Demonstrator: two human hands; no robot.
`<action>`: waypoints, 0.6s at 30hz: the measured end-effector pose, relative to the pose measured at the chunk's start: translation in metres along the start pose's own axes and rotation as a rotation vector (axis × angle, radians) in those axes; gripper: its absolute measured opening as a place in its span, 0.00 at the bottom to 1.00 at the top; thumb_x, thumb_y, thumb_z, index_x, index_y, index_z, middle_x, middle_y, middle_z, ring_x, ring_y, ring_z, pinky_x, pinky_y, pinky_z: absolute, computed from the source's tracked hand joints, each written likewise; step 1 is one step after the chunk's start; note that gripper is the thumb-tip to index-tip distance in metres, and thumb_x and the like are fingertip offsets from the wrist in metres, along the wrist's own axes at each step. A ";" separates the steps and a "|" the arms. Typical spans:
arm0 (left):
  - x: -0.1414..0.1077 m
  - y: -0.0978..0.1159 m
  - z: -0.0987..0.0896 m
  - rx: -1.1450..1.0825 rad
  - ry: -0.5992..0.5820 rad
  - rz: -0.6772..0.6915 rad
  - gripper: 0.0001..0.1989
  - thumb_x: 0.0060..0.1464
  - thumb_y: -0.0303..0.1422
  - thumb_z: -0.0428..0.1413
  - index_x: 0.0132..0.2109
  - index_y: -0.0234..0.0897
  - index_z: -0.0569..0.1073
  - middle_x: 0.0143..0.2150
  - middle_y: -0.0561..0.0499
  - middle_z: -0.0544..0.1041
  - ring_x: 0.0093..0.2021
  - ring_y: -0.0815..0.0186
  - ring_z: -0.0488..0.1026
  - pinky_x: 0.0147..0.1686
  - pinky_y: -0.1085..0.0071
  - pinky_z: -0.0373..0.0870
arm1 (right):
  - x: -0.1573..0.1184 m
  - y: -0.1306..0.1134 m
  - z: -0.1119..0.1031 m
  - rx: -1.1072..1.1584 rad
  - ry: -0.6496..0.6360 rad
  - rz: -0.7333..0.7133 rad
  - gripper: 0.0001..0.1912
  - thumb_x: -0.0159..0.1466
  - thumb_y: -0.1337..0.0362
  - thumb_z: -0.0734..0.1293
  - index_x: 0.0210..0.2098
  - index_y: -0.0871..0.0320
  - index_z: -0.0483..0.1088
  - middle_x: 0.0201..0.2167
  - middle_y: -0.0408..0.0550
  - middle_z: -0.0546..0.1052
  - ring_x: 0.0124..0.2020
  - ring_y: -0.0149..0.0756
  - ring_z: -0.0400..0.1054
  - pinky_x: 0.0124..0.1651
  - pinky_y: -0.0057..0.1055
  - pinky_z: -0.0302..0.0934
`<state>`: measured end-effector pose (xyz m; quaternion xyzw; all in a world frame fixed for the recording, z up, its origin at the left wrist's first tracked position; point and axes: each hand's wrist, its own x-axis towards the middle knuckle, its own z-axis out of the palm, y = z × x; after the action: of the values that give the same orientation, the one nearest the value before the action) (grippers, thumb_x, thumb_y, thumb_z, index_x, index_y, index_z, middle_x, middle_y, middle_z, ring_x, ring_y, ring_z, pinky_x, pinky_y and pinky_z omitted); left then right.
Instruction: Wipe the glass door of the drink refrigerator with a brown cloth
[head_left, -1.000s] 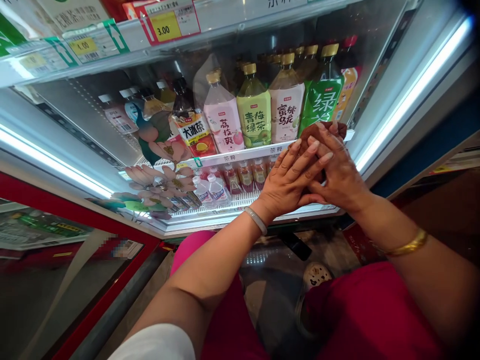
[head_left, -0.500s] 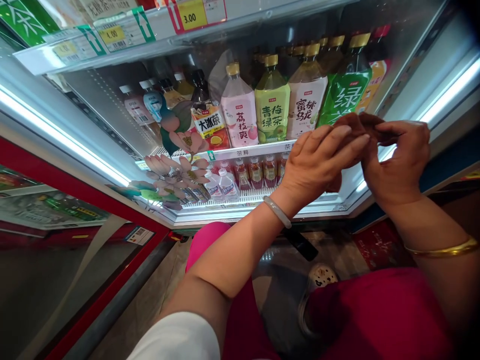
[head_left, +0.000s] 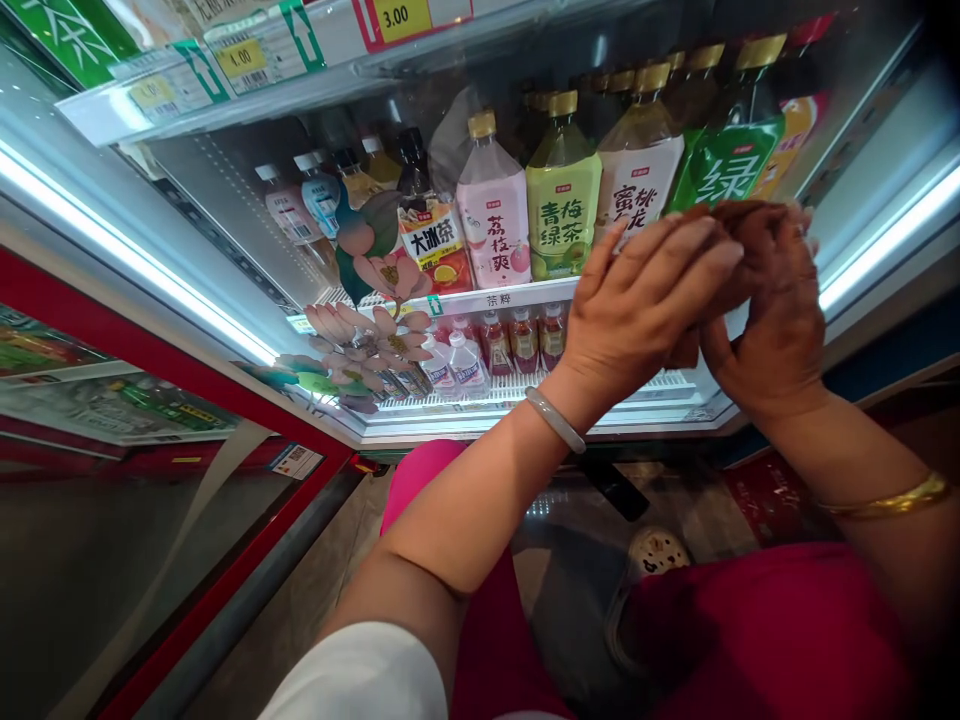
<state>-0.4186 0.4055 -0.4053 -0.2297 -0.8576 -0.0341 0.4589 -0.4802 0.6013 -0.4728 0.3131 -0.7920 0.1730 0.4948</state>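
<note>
My left hand (head_left: 649,290), with a pale bangle at the wrist, is raised before the right side of the lit drinks cooler, its fingers curled and their tips hidden. Close against it is my right hand (head_left: 784,320), its fingers bent and blurred. Whatever lies between the fingers cannot be made out. Behind the hands stand a peach-coloured bottle (head_left: 641,180) and a green-labelled bottle (head_left: 731,165), both partly covered. To their left are a yellow-green bottle (head_left: 562,200) and a pink bottle (head_left: 495,215).
Small bottles (head_left: 465,368) stand on the lower rack. Flower decorations (head_left: 375,345) overlap the view at the cooler's left. A red-framed door (head_left: 255,530) stands at the left. Below are my pink-clad knees, a dark object (head_left: 619,492) and a clog (head_left: 658,552).
The cooler and bottles appear shifted slightly right as the view moved. My hands overlap more at the fingers, and the right hand's fingers have turned more upward.
</note>
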 end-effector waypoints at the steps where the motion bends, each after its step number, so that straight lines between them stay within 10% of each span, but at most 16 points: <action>1: 0.004 -0.005 -0.006 -0.022 0.022 -0.055 0.25 0.75 0.40 0.38 0.69 0.45 0.69 0.69 0.52 0.73 0.76 0.59 0.61 0.78 0.54 0.39 | 0.000 -0.001 -0.001 -0.015 -0.037 0.020 0.44 0.69 0.55 0.61 0.78 0.57 0.39 0.80 0.57 0.46 0.81 0.51 0.38 0.78 0.60 0.42; 7: -0.014 -0.004 -0.002 0.009 0.244 -0.021 0.23 0.74 0.35 0.46 0.71 0.45 0.67 0.72 0.53 0.70 0.79 0.60 0.52 0.79 0.57 0.29 | 0.005 -0.023 0.002 -0.060 -0.107 0.100 0.45 0.72 0.58 0.61 0.79 0.58 0.32 0.80 0.62 0.41 0.81 0.53 0.32 0.79 0.62 0.33; 12: -0.041 0.012 0.034 -0.045 0.168 0.062 0.29 0.68 0.31 0.51 0.72 0.28 0.63 0.74 0.43 0.66 0.81 0.56 0.37 0.80 0.54 0.36 | 0.004 -0.024 0.012 -0.061 0.001 0.081 0.41 0.74 0.59 0.59 0.79 0.51 0.34 0.78 0.57 0.52 0.79 0.53 0.44 0.78 0.64 0.43; 18: -0.020 -0.021 0.008 -0.004 0.212 0.115 0.28 0.68 0.31 0.56 0.72 0.56 0.66 0.72 0.54 0.70 0.79 0.60 0.53 0.79 0.52 0.29 | 0.007 -0.028 0.010 -0.027 0.009 0.073 0.42 0.73 0.63 0.59 0.79 0.48 0.32 0.80 0.50 0.48 0.80 0.48 0.38 0.79 0.63 0.43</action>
<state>-0.4248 0.3818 -0.4226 -0.2746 -0.7897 -0.0332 0.5477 -0.4705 0.5721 -0.4716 0.2765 -0.8028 0.1818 0.4960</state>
